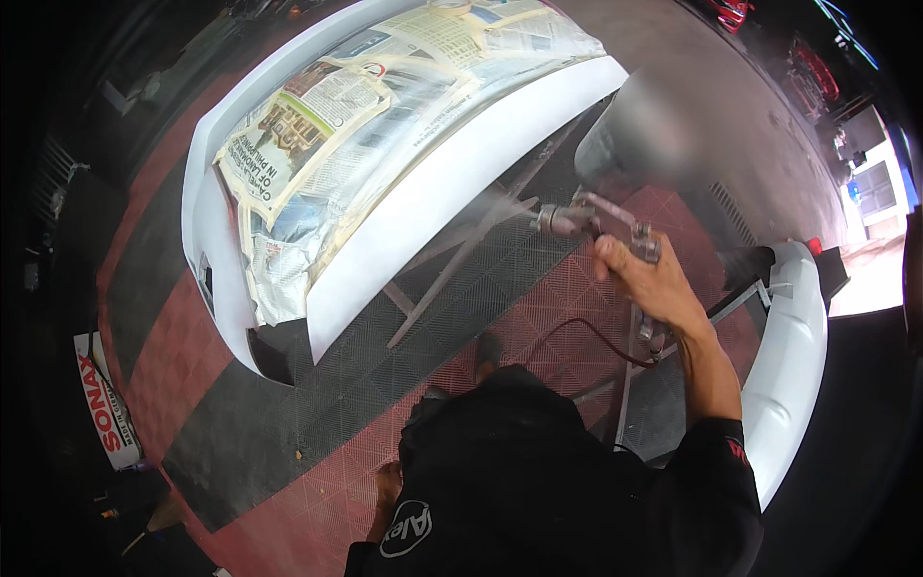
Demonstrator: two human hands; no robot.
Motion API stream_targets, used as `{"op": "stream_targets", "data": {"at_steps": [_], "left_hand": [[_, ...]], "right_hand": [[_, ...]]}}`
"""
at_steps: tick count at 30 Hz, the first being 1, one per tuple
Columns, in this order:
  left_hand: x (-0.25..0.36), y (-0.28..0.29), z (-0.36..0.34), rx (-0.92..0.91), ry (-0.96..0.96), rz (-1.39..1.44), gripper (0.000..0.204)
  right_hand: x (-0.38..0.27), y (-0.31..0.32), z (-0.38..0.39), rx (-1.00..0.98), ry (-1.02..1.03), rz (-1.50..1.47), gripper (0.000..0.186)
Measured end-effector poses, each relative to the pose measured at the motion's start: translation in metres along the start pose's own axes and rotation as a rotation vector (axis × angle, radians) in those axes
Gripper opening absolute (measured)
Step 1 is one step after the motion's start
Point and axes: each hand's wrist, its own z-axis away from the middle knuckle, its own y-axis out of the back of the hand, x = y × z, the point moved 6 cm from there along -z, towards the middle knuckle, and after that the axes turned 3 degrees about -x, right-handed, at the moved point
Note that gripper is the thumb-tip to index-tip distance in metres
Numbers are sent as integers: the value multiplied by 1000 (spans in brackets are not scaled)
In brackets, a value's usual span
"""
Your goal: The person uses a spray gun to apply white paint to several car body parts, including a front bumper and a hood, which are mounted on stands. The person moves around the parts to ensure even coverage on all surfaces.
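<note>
My right hand (646,279) is wrapped round the handle of a metal spray gun (615,213), its forefinger at the trigger. A grey cup (615,144) sits on top of the gun, its upper part blurred. The nozzle points left toward a white car bumper (461,154), and a faint mist hangs in front of it. Newspaper masking (317,115), taped along its borders, covers the bumper's middle opening. From the gun's lower end a thin dark red hose (586,325) curves away. Low beside my body hangs my left hand (387,489), its fingers mostly hidden.
A second long white panel (784,375) rests on a metal stand (760,293) close at my right. Under the bumper are thin stand bars (433,298). Red and black grid tiles (317,423) make up the floor. A white sign board (106,404) lies at far left.
</note>
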Motion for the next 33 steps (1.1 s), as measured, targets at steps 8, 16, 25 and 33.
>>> {"op": "stream_targets", "data": {"at_steps": [8,16,25,33], "left_hand": [[-63,-30,19,3,181,-37,46],[-38,-117,77,-29,91,-336,48],[27,-116,66,271,292,514,46],[-85,-136,136,404,496,761,46]], "right_hand": [[67,132,-93,496,-38,88,56],[71,144,-51,647,12,96,50],[47,4,45,352,128,-90,45],[-24,-76,-19,312,323,132,39]]}}
